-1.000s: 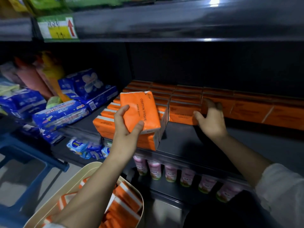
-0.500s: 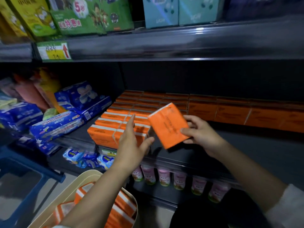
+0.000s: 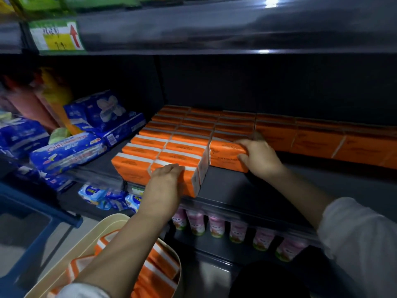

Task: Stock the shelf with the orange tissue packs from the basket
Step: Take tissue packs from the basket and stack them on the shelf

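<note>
Rows of orange tissue packs (image 3: 171, 145) fill the dark middle shelf (image 3: 247, 190). My right hand (image 3: 260, 158) grips one orange pack (image 3: 225, 155) standing on the shelf, pressed against the front of the third row. My left hand (image 3: 165, 179) rests with curved fingers on the front pack (image 3: 189, 181) of the second row. Below, the cream basket (image 3: 101, 233) holds several more orange packs (image 3: 159, 267), partly hidden by my left forearm.
Blue sanitary-pad packs (image 3: 68, 151) lie on the shelf to the left. Pink bottles (image 3: 217, 224) line the shelf below. A yellow price tag (image 3: 58, 36) hangs on the upper shelf edge. A blue stool frame (image 3: 36, 211) stands at the lower left.
My left hand passed the orange pack to my right hand, which carried it right and set it at the front of the third row. My left hand dropped onto the front pack.
</note>
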{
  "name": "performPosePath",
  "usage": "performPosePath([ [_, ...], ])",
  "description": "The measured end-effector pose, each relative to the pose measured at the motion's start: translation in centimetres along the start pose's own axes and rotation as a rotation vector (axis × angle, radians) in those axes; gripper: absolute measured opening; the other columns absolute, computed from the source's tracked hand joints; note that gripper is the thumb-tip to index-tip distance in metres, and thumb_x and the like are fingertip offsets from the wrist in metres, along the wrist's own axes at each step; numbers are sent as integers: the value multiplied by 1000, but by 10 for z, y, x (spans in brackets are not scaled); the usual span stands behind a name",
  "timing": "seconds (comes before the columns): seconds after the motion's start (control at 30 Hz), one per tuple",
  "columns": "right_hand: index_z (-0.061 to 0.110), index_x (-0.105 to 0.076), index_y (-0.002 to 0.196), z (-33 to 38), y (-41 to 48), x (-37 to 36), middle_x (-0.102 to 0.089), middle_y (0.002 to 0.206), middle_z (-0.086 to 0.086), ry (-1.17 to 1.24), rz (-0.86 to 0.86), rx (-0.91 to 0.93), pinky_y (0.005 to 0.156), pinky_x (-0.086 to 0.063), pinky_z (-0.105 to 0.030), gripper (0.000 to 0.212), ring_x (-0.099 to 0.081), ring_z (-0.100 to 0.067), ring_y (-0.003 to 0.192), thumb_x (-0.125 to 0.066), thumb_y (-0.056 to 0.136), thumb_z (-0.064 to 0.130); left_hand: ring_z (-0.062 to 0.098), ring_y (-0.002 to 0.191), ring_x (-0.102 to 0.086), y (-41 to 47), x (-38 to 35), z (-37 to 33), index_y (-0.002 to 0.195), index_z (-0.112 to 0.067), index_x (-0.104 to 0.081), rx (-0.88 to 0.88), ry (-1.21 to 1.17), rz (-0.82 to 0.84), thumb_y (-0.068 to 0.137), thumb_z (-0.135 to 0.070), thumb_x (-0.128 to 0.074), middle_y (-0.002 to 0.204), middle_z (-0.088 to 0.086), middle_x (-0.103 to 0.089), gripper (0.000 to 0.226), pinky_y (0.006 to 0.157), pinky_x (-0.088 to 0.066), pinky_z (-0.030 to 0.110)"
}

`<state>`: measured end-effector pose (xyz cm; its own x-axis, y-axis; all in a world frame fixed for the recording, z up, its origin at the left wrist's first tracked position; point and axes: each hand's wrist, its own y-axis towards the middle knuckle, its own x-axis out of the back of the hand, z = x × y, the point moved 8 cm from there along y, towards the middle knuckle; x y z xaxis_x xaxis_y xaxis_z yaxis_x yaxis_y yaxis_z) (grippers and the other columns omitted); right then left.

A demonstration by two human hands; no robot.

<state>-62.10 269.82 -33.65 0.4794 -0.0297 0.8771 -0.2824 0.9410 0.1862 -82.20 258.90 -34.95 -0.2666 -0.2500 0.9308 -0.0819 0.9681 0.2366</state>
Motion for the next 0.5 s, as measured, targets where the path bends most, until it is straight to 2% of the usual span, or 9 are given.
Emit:
performPosePath([
  [0.13, 23, -55, 128, 1, 1, -10, -41, 129, -12, -81, -93, -21, 90, -47, -37, 42, -51, -32, 111, -59, 87, 16, 25, 132, -38, -3, 1, -2, 138, -17, -44, -17, 0, 68, 86, -15, -62, 143, 5, -44, 56, 107, -31, 31],
  [0.23, 21, -52, 130, 3, -5, -12, -39, 129, -14, -150, -119, -8, 89, -45, -40, 42, -43, -33, 117, -57, 89, 17, 21, 138, -30, -5, 0, -1, 143, -20, -35, -31, -7, 125, 87, -18, -61, 151, 4, -32, 62, 111, -23, 26],
  [0.3, 20, -48, 133, 4, -8, -10, -38, 132, -15, -185, -115, -7, 93, -43, -42, 45, -38, -34, 121, -57, 89, 18, 21, 141, -25, -11, 3, -2, 146, -21, -28, -25, -54, 143, 87, -19, -60, 157, 3, -18, 67, 110, -25, 27],
  [0.37, 19, -41, 138, 5, -12, -5, -36, 135, -18, -194, -102, -25, 99, -38, -44, 53, -34, -36, 123, -58, 88, 22, 22, 142, -23, -18, 15, -2, 147, -19, -26, -27, -98, 73, 88, -18, -60, 158, 3, -10, 68, 108, -28, 29],
  [0.5, 16, -37, 140, 22, -32, 10, -36, 132, -18, -113, -125, 23, 103, -34, -42, 56, -31, -34, 123, -59, 88, 20, 25, 138, -29, -44, 42, 17, 141, -9, -37, -15, -96, -44, 86, -11, -61, 154, 9, -24, 61, 108, -21, 22],
])
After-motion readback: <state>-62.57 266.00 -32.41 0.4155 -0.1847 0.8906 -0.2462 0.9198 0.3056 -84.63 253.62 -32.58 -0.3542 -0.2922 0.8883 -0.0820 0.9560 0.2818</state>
